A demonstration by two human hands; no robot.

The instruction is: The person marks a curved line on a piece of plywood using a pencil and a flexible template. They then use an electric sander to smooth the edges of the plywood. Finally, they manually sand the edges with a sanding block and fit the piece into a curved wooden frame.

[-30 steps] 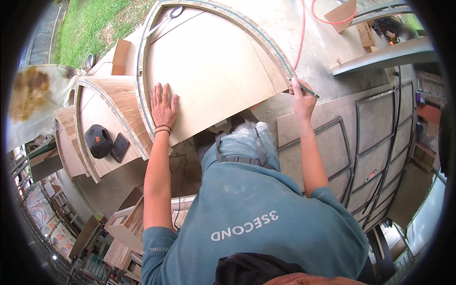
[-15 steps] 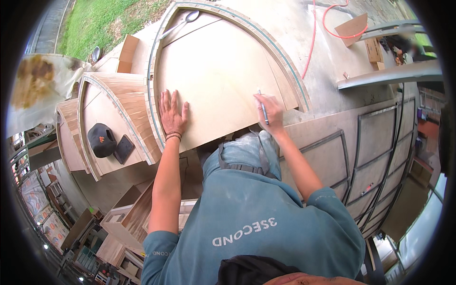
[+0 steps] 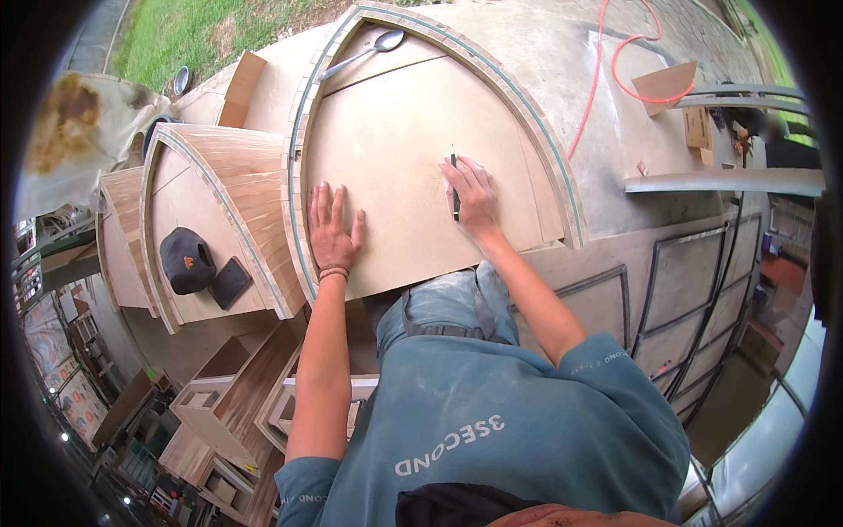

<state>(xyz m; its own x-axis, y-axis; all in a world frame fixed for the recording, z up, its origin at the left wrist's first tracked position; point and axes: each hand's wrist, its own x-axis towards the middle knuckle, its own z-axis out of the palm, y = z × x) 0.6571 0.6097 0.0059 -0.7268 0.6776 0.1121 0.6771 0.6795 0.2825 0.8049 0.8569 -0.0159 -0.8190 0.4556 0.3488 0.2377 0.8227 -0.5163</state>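
A pale wooden panel (image 3: 395,228) lies inside an arched wooden frame (image 3: 562,189) with a thin green stripe along its rim. Flat on the panel's left side rests my left hand (image 3: 334,230), fingers spread. My right hand (image 3: 471,193) pinches a dark pencil (image 3: 456,204) over the middle of the panel, its light tip pointing away from me. Whether the pencil touches the wood I cannot tell. A metal spoon (image 3: 389,40) lies at the far end, inside the frame's peak.
To the left stands a smaller arched wooden piece (image 3: 176,176) bearing a black cap (image 3: 187,261) and a dark phone-like slab (image 3: 230,283). An orange hose (image 3: 597,79) curls at the far right. Wooden boxes (image 3: 219,378) sit at lower left, and black metal frames (image 3: 606,281) lie to the right.
My right hand has moved left with the pencil, from near the panel's right side toward its middle. My left hand stays flat on the panel. The whole view has shifted slightly.
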